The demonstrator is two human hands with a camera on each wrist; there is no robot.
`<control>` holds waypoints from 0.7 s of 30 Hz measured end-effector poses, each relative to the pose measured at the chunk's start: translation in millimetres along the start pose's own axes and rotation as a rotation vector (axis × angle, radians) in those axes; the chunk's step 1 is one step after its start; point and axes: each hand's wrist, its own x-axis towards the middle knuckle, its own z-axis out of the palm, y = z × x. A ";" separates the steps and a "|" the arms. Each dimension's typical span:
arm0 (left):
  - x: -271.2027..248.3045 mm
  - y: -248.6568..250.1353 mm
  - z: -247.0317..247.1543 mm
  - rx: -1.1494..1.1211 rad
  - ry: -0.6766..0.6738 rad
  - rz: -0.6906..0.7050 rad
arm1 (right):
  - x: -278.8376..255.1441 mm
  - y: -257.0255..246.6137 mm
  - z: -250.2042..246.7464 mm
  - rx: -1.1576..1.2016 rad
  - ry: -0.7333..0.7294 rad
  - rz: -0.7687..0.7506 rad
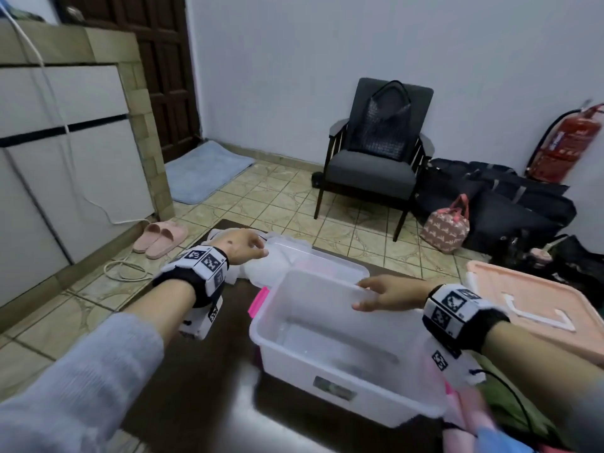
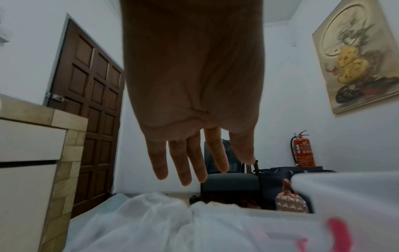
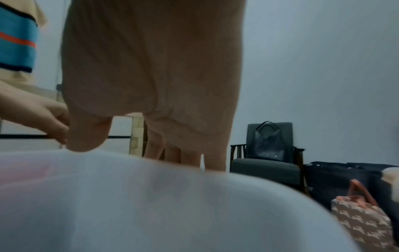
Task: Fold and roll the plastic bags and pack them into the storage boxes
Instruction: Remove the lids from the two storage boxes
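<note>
left hand: fingers loose and straight, holding nothing, hovering over the white plastic bags, which lie just below and ahead on the tabletop.
storage box: right of the bags, empty, long axis running near to far.
right hand: gripping the box's far rim.

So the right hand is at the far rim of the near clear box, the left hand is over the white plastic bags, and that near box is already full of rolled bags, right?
Not quite. The head view shows the near clear box empty, with its bare bottom visible. The rest holds: the right hand is at its far rim, and the left hand is over the white plastic bags.
</note>
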 end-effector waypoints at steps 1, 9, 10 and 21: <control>-6.5 8.5 -2.2 0.012 -0.016 0.006 | -6.2 0.3 0.0 0.036 0.026 -0.011; -17.4 163.3 -42.7 0.039 -0.037 0.251 | -73.1 59.3 -54.0 0.171 0.255 0.095; -15.0 189.5 -43.1 0.049 -0.043 0.293 | -84.0 73.8 -63.4 0.210 0.270 0.139; 44.0 411.4 72.4 -0.044 -0.208 0.314 | -135.6 273.2 -107.7 0.249 0.559 0.720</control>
